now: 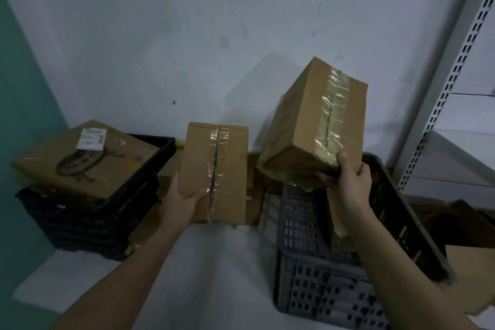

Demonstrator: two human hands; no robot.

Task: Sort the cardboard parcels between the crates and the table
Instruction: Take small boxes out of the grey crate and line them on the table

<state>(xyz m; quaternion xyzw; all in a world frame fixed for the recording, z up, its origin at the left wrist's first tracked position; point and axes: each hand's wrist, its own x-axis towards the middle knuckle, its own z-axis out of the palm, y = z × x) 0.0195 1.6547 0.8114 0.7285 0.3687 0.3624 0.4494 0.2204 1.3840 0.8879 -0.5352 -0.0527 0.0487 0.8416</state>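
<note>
Your left hand [184, 195] holds a flat taped parcel [214, 171] by its lower left corner, thumb curled over the front face beside the tape seam and the fingers hidden behind; that grip is closed on the cardboard and the parcel stands nearly upright in the air, between the two crates. Your right hand [348, 182] holds a larger taped parcel [316, 126] from below at its near end, thumb pressed on the taped face and fingers tucked under the bottom edge, so this grip too is closed on its load. The larger parcel is tilted, its far end raised toward the wall [187, 35], and it hangs just above the grey slatted crate [316, 276] at your right. Inside that grey crate another piece of cardboard [338, 225] shows behind your wrist. At your left a black crate [88, 225] carries a wide labelled parcel [85, 161] lying flat across its rim, with a white sticker and a dark drawn mark on top. Both crates stand on a pale worktop [214, 262]. More cardboard lies behind the flat parcel against the wall. A perforated metal shelf upright [450, 83] rises at the far right, with open brown boxes [460, 225] below it.
</note>
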